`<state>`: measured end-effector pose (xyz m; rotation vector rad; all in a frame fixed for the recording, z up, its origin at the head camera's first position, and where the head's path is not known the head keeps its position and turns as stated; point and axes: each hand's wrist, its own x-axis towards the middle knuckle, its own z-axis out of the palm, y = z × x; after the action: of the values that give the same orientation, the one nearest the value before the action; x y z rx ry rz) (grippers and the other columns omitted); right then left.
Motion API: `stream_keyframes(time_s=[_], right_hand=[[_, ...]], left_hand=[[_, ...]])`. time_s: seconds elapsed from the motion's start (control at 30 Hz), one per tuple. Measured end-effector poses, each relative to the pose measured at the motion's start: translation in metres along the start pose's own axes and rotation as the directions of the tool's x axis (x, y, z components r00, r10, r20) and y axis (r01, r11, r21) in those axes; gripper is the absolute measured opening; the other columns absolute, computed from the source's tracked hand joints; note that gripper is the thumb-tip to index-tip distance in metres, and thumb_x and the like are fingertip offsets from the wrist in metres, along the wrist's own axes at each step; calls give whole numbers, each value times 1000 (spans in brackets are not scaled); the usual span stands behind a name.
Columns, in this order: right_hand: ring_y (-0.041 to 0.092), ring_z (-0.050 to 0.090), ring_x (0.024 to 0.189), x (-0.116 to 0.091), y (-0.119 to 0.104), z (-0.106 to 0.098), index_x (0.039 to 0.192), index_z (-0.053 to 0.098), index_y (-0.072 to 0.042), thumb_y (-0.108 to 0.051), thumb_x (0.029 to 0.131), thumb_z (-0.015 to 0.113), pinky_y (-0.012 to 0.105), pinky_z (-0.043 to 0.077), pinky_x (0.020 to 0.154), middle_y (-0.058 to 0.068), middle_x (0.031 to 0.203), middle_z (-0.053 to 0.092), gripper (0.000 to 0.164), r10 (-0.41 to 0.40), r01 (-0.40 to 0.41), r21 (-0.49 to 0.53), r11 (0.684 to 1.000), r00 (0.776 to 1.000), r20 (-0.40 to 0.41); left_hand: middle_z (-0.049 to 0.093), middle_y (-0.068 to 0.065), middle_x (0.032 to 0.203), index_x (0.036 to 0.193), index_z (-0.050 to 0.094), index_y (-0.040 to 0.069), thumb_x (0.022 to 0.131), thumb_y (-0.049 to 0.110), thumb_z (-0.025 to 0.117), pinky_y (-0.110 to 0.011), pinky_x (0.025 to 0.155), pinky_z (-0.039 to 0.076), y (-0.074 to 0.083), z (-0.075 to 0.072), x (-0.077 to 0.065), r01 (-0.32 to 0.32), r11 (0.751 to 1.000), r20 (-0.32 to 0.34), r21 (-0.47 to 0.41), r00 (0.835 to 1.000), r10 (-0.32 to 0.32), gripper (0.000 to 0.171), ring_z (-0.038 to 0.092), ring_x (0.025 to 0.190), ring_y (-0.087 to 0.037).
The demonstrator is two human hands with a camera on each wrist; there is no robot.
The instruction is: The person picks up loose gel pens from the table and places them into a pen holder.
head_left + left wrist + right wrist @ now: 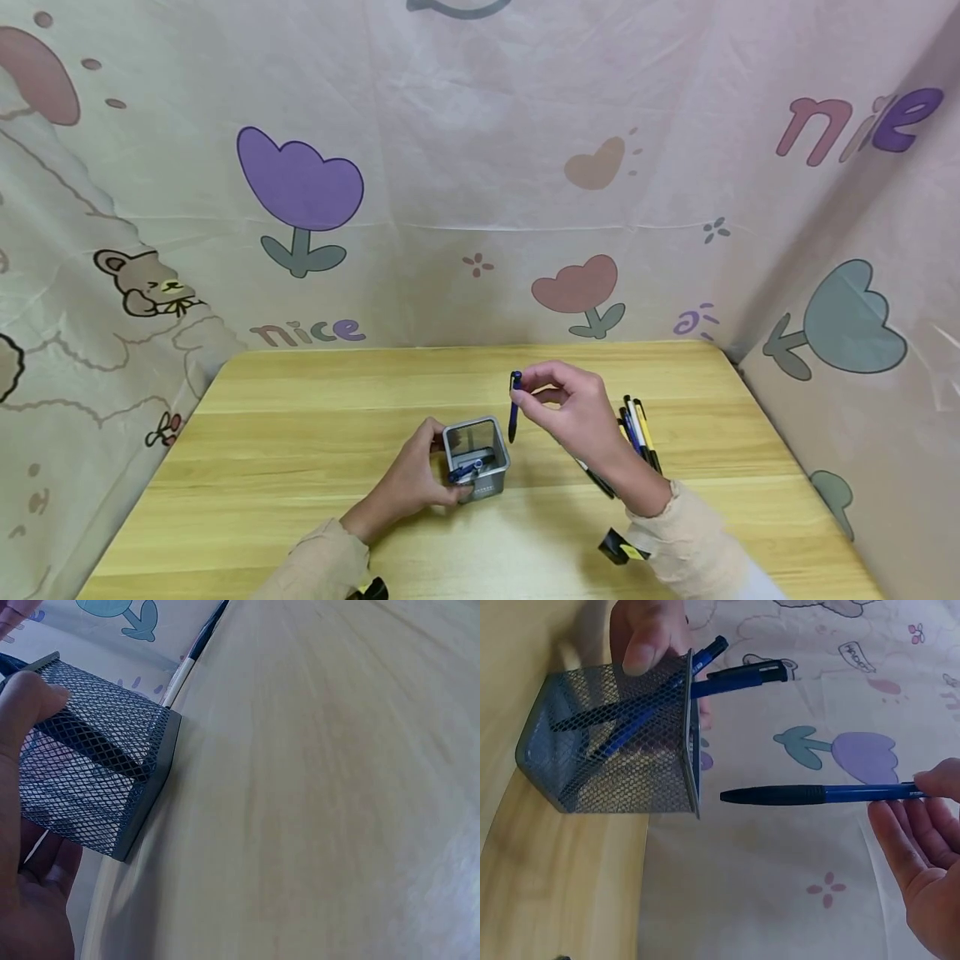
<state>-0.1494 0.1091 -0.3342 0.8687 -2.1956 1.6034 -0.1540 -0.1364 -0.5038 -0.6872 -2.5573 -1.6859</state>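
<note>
One blue pen (513, 414) hangs tip-down, pinched by the right hand (581, 408); below and leftward, the left hand (412, 475) grips a mesh cup (489, 483) holding other pens (746, 680). Filling seems underway; the next move needs centring above it.

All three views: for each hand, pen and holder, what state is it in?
Mesh pen holder, open-topped
Left hand, gripping the holder
Two blue pens, leaning inside it
Right hand, pinching a pen
Black-gripped blue pen, tip down, outside the holder
Loose pens, lying on the table
</note>
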Motion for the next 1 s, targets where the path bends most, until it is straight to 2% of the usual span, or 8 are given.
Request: stream_keyframes(time_s=[0.27,0.4,0.53,0.6,0.7,0.77,0.9,1.0], right_hand=[[25,64,79,-4,10,15,90,61,3,11,78,67,37,58,71,17,87,64,16,-52,41,110,993,994,100],[23,65,78,-12,18,21,90,60,1,10,77,68,33,58,70,14,87,64,18,-51,41,67,997,988,148],[21,64,78,-21,28,27,91,59,0,10,76,68,31,58,70,12,88,63,20,-18,12,33,999,983,181],[19,64,79,-26,41,30,93,59,-5,8,78,68,30,57,71,7,90,63,22,-5,-2,31,1000,980,199],[16,64,80,-31,53,32,95,59,-8,6,79,69,28,57,72,4,91,63,23,9,-14,18,1000,976,219],[16,64,80,-33,53,33,95,60,-7,6,78,69,28,57,71,5,90,63,23,5,-8,13,1000,973,230],[22,64,79,-31,36,31,94,59,1,11,76,69,30,57,71,12,87,63,22,19,-15,-18,1000,969,246],[23,64,79,-32,39,31,94,60,2,10,75,70,29,57,71,13,87,64,23,31,-20,-46,999,966,258]], left_hand=[[57,-9,109,111,41,9,57,19,89,-39,90,50,1,0,0,-14,1000,-6,-3,1000,14,73,58,97,-21],[57,-13,110,112,41,5,57,14,88,-42,91,50,6,0,0,-17,1000,-5,-17,1000,17,73,57,99,-24],[56,-20,110,110,40,-2,58,6,86,-47,90,49,24,-3,-1,-32,999,-1,-33,999,32,70,57,99,-32],[56,-22,109,109,40,-4,58,3,85,-48,90,49,34,-5,-2,-33,999,2,-35,999,34,68,57,98,-34],[56,-22,109,109,40,-3,59,3,85,-47,90,49,39,-6,-2,-31,999,3,-35,1000,31,68,57,98,-34],[56,-21,108,109,40,-3,59,3,85,-47,90,50,38,-6,-2,-36,999,-2,-31,999,36,68,57,98,-33],[57,-21,108,109,41,-3,58,3,85,-48,89,50,38,-5,-3,-37,999,-6,-24,999,36,68,58,98,-34],[57,-21,108,109,41,-3,58,3,85,-48,89,50,39,-5,-2,-40,999,-5,-23,999,40,68,58,98,-34]])
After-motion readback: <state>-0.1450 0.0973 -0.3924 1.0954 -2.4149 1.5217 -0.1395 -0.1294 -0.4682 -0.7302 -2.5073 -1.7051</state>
